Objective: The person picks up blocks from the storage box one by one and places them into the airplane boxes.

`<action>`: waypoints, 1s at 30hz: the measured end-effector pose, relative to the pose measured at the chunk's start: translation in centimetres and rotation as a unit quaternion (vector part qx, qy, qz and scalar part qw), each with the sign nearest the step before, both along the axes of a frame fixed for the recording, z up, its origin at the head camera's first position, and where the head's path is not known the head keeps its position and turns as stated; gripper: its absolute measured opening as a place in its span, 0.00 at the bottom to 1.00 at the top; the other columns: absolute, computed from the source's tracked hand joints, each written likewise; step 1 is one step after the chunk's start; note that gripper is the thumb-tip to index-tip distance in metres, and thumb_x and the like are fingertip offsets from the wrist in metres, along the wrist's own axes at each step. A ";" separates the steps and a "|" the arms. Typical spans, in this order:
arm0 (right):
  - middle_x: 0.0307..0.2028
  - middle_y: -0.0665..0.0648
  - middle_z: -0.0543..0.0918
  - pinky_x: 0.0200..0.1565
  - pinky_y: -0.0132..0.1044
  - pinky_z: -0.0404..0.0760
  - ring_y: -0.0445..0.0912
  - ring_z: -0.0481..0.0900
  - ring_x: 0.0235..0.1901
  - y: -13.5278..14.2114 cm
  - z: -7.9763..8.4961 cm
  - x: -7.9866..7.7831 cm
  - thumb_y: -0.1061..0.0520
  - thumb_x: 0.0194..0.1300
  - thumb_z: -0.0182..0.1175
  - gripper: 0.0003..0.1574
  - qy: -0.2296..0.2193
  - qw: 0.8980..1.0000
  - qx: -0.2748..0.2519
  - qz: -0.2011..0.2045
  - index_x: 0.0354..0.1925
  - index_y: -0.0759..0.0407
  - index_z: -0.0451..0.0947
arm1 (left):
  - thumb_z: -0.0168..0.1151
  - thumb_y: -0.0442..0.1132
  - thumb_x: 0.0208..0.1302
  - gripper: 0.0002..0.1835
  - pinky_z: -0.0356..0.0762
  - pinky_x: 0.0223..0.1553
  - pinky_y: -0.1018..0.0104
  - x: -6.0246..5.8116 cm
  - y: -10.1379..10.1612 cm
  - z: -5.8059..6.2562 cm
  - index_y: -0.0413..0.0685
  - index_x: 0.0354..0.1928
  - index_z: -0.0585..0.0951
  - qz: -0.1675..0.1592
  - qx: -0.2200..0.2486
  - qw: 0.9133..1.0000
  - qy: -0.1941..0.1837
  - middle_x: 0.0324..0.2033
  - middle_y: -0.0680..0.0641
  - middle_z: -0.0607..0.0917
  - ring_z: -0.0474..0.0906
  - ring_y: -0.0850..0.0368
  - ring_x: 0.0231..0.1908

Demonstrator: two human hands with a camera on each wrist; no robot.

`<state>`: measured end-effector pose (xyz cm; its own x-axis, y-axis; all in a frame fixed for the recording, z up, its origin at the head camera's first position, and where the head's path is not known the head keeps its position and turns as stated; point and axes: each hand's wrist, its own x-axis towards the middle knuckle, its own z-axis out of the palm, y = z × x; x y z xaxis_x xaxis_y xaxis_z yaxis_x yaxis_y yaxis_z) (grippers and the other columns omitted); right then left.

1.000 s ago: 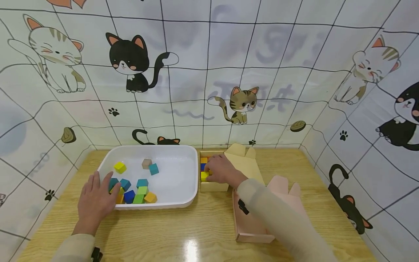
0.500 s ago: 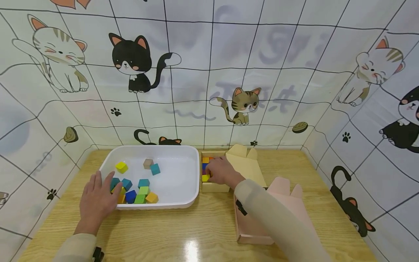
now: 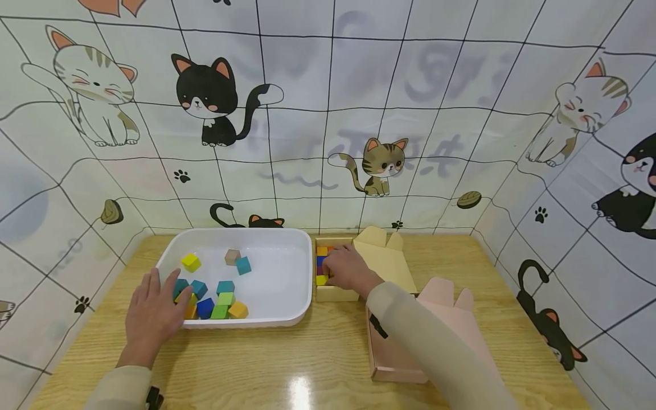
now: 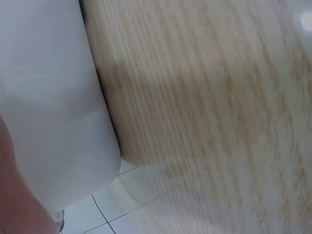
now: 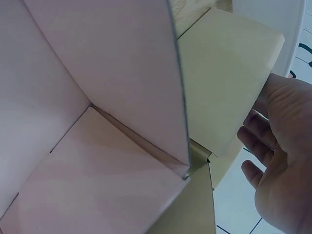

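Observation:
My left hand (image 3: 154, 310) lies over the left front rim of a white tray (image 3: 279, 285), thumb and fingers spread beside cubes. In the left wrist view, only part of this hand (image 4: 19, 195) shows beside the tray's outer wall (image 4: 53, 122). My right hand (image 3: 348, 265) reaches into a small yellow box (image 3: 337, 294), fingers bent downward. Orange, blue, purple and yellow cubes show along the box's left side, a yellow cube (image 3: 322, 280) right by the thumb. The right wrist view shows the right hand (image 5: 290, 161) behind the box wall; its fingertips are hidden, so I cannot tell what they grip.
Inside the tray lie loose cubes: a yellow cube (image 3: 191, 262), a wooden cube (image 3: 232, 257), a blue cube (image 3: 205, 308), and several teal, green and orange ones. An open pink box (image 3: 397, 374) stands under my right forearm. A cat-print cloth (image 3: 297, 131) rises behind the table.
The yellow cube by my right thumb sits lower in the box, and a purple cube now shows behind it. The right hand has shifted only slightly; the left hand stays on the tray.

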<state>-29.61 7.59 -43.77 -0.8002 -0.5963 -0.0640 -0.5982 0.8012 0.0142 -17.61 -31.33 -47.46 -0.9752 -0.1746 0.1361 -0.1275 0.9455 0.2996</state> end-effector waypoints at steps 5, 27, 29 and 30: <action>0.42 0.45 0.85 0.67 0.51 0.66 0.49 0.74 0.55 0.3 0.0 0.1 0.43 0.55 0.71 0.10 -0.008 1.000 -0.009 -0.002 0.34 0.44 0.86 | 0.38 0.60 0.74 0.36 0.41 0.70 0.29 0.0 -0.1 -0.1 0.42 0.72 0.56 -0.005 -0.002 1.000 0.001 0.72 0.24 0.45 0.40 0.25 0.71; 0.49 0.48 0.84 0.68 0.52 0.63 0.51 0.72 0.59 2.9 0.0 1.3 0.40 0.59 0.67 0.21 0.012 0.999 -0.041 -0.016 0.47 0.46 0.82 | 0.41 0.58 0.73 0.35 0.44 0.69 0.28 0.2 0.7 0.1 0.40 0.72 0.57 -0.016 -0.018 1.000 -0.009 0.71 0.22 0.46 0.42 0.24 0.71; 0.49 0.48 0.84 0.68 0.51 0.64 0.50 0.73 0.59 3.0 0.3 1.2 0.40 0.60 0.67 0.21 0.023 0.999 -0.036 -0.027 0.48 0.46 0.82 | 0.41 0.57 0.73 0.35 0.44 0.70 0.29 0.2 1.0 0.1 0.40 0.72 0.57 -0.015 -0.018 1.000 -0.008 0.72 0.23 0.46 0.42 0.24 0.71; 0.49 0.49 0.84 0.68 0.51 0.64 0.50 0.73 0.59 3.0 0.5 1.2 0.41 0.60 0.66 0.21 0.029 0.998 -0.037 -0.031 0.48 0.47 0.82 | 0.41 0.57 0.73 0.35 0.44 0.70 0.29 0.2 1.1 0.1 0.40 0.72 0.57 -0.012 -0.017 1.000 -0.010 0.72 0.23 0.46 0.41 0.25 0.71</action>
